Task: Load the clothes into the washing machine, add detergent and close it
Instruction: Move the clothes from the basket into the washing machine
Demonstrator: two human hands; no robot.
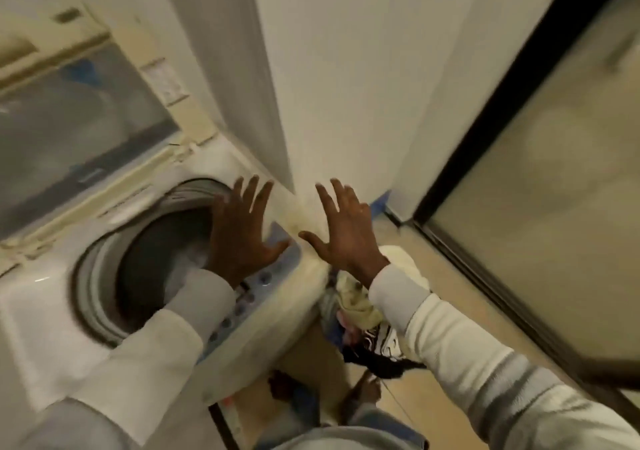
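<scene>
While the lid (69, 120) stands raised, we hold left hand (239, 238) and right hand (346, 238) spread, empty; clothes (362, 307) lie below the latter.

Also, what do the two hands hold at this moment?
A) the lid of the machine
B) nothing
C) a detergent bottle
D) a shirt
B: the left hand and the right hand both show straight, spread fingers with nothing in them, while the clothes lie in a heap on the floor.
</scene>
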